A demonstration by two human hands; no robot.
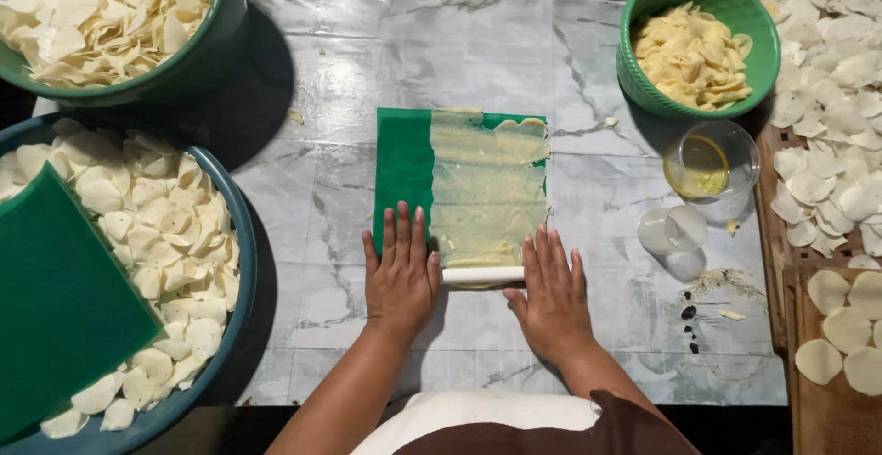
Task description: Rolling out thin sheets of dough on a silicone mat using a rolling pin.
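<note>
— Dough sheet (pixel 487 193) on the green mat (pixel 404 166), mid-table: thin, soft, likely tears easily.
— Left hand (pixel 401 271) and right hand (pixel 551 294), flat and apart, press the white roller (pixel 482 275) at its near edge.

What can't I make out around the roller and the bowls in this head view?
- White roller: both ends lie under the left hand and right hand.
- Green sheet: its right part is covered by flattened dough.
- Blue basin and dark green tub: cut off by the left and top edges.
- Clear cup: contents too small to identify.
</note>
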